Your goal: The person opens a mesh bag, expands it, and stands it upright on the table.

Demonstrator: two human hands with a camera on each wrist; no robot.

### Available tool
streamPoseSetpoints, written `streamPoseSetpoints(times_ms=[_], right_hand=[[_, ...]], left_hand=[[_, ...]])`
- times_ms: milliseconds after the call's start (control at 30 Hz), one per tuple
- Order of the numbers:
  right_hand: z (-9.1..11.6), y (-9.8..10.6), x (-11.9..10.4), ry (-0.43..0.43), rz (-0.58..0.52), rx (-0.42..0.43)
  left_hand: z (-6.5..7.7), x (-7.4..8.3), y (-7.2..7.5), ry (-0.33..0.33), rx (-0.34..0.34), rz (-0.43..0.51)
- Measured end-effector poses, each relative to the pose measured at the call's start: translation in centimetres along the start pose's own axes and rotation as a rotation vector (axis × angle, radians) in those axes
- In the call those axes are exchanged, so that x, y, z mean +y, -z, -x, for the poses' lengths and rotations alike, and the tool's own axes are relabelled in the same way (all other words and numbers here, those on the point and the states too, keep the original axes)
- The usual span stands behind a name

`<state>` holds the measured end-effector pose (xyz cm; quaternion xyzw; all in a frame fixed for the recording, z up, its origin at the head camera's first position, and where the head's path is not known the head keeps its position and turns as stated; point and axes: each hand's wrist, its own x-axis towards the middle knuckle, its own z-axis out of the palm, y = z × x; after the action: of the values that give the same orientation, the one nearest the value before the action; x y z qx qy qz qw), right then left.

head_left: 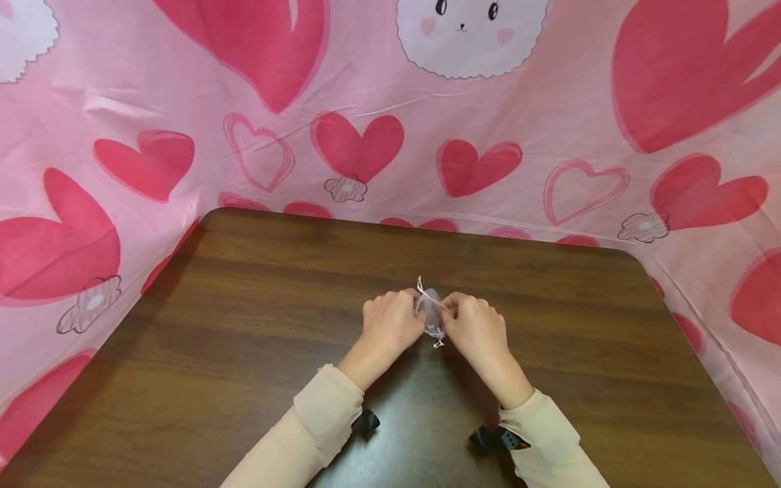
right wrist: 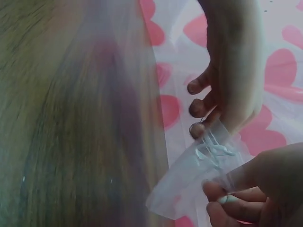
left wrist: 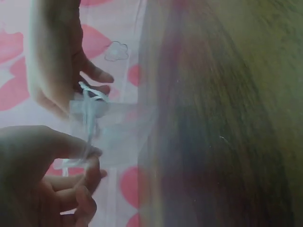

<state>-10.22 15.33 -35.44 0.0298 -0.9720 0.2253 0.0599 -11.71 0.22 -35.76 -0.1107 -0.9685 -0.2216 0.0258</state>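
Note:
A small sheer white drawstring pouch (head_left: 432, 313) is held above the table between the two hands, its cords sticking out at the far and near ends in the head view. My left hand (head_left: 392, 322) pinches one side of the pouch's mouth between thumb and index finger. On the opposite side, my right hand (head_left: 480, 331) grips the mouth edge with thumb and fingertips. In the left wrist view the see-through pouch (left wrist: 122, 135) hangs flat, and whatever it might contain cannot be made out. The right wrist view shows the pouch (right wrist: 180, 177) with its cord bunched near the mouth.
A dark brown wooden table (head_left: 244, 325) lies beneath both hands. Pink cloth (head_left: 378, 81) printed with hearts surrounds its far and side edges. Black wrist devices (head_left: 366, 425) sit under the light sleeves (head_left: 329, 407).

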Motion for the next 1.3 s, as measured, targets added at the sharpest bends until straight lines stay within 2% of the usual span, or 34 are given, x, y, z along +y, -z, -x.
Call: streamPoseSetpoints(times_ms=[133, 300, 567, 900, 1100, 1300], right_hand=[[-0.1, 0.1, 0.1, -0.010, -0.034, 0.005], [0.1, 0.4, 0.3, -0.029, 0.036, -0.011], [0.1, 0.5, 0.0, -0.030, 0.107, -0.115], [0.1, 0.6, -0.2, -0.006, 0.037, -0.122], [-0.3, 0.9, -0.2, -0.002, 0.046, -0.102], [-0.4, 1.3, 0.3, -0.019, 0.044, -0.110]], left_hand=[[-0.2, -0.2, -0.1, 0.015, 0.013, -0.013], [-0.4, -0.5, 0.2, 0.051, 0.042, -0.050], [-0.2, -0.6, 1.2, 0.063, -0.004, -0.137], [0.3, -0.5, 1.8, 0.051, -0.068, -0.027], [0.1, -0.3, 1.9, 0.045, -0.059, -0.017], [0.3, -0.5, 1.9, 0.015, -0.014, 0.027]])
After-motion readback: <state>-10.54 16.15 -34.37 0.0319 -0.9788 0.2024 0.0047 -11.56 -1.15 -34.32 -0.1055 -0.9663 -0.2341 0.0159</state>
